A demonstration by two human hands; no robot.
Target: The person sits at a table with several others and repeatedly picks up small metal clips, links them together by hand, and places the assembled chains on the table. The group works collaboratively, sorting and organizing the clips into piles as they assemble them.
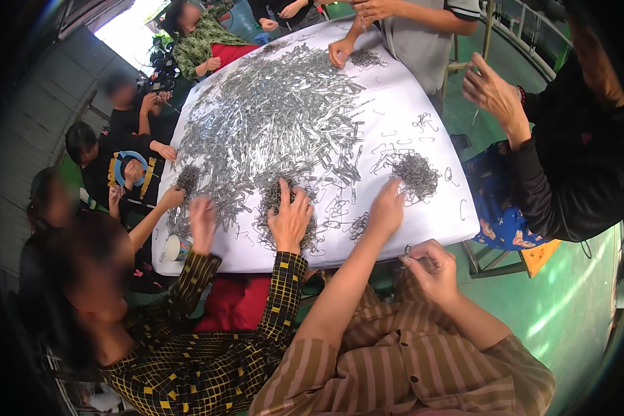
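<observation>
My left hand [387, 208] reaches to the near left edge of a pile of small bent wire hooks [417, 175] at the table's right side. Its fingers are drawn together at the pile; whatever they pinch there is too small to make out. Just off the table's near edge is my right hand [433, 269], thumb and forefinger closed on a small metal clip [408, 250]. A smaller heap of wire hooks [358, 227] lies to the left of my left forearm. Across the white table [437, 215] spreads a large mound of flat, shiny metal strips [277, 111].
Beside me on the left, a person in a black-and-yellow checked top has a hand [290, 216] on another hook pile. A paper cup [173, 247] stands at the near left corner. Several people work around the table; one in black [568, 173] sits at the right.
</observation>
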